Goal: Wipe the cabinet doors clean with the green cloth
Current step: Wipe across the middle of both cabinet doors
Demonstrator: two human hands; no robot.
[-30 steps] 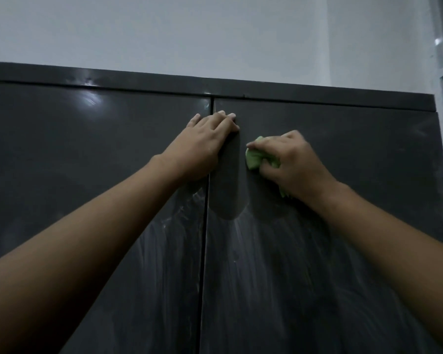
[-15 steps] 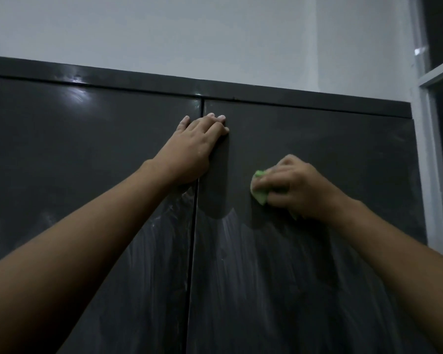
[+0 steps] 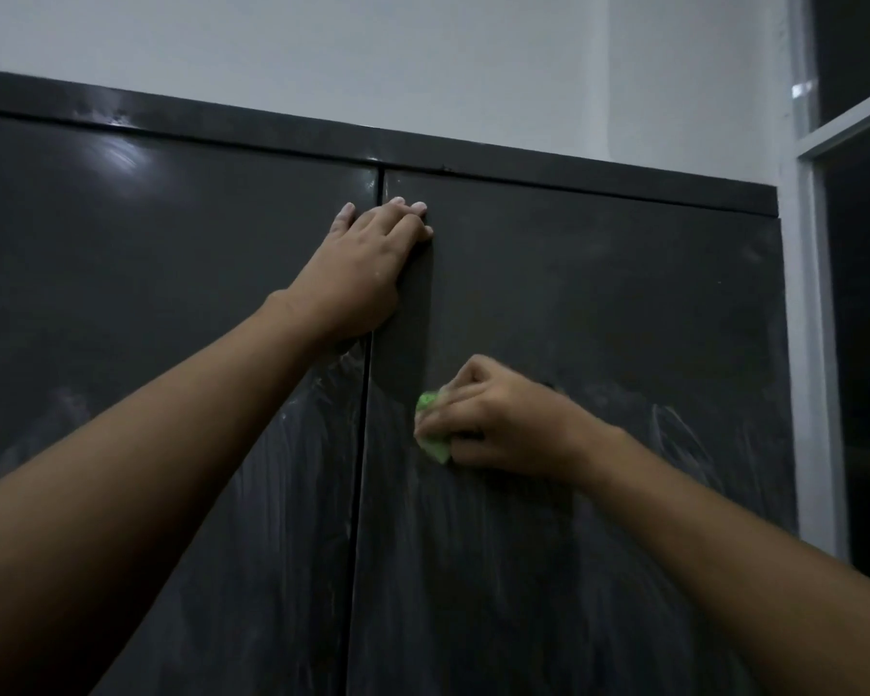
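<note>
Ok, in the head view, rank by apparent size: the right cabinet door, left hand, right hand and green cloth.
1. right cabinet door
2. left hand and right hand, too alike to rank
3. green cloth, mostly hidden under the right hand's fingers

The left door [image 3: 172,303] and right door [image 3: 614,293], dark grey and glossy, stand closed with a narrow vertical gap between them, their lower faces streaked whitish, and the crumpled green cloth [image 3: 430,437] lies against the right door near the gap, gripped by the right hand [image 3: 503,424].
</note>
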